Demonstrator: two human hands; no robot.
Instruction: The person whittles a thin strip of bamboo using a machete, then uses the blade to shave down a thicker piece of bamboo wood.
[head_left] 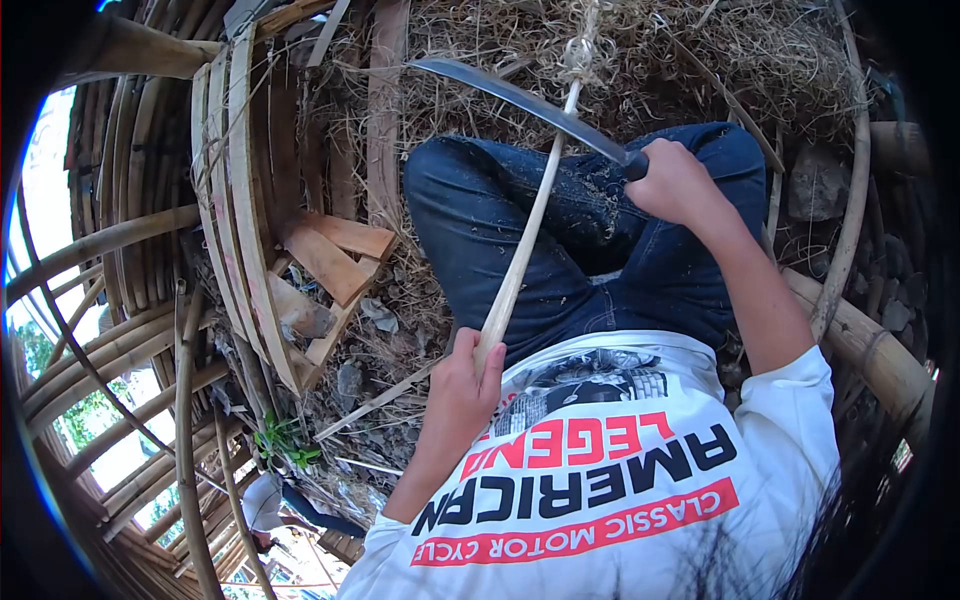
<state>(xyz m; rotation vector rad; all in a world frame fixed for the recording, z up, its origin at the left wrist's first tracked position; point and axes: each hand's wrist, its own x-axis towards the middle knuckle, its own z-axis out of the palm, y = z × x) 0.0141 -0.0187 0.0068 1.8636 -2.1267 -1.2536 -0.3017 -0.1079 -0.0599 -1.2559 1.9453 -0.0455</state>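
Note:
My left hand (462, 388) is closed around the near, thicker end of a pale bamboo strip (532, 232), close to my shirt. The strip slants up and away over my lap, narrowing toward its far end, where curled shavings (583, 62) cluster. In my right hand (676, 182), above my right thigh, is the dark handle of a curved knife (500, 95). Its long blade points left and crosses the strip just below the curls. Small shavings speckle my dark jeans (470, 200).
Shavings (760, 60) heap up ahead of my legs. To the left stand a slatted wooden frame (235, 190), short board pieces (335, 265) and bamboo poles (185, 400). A thick bamboo pole (865, 350) and a stone (817, 185) lie right. Another person (265, 503) shows at lower left.

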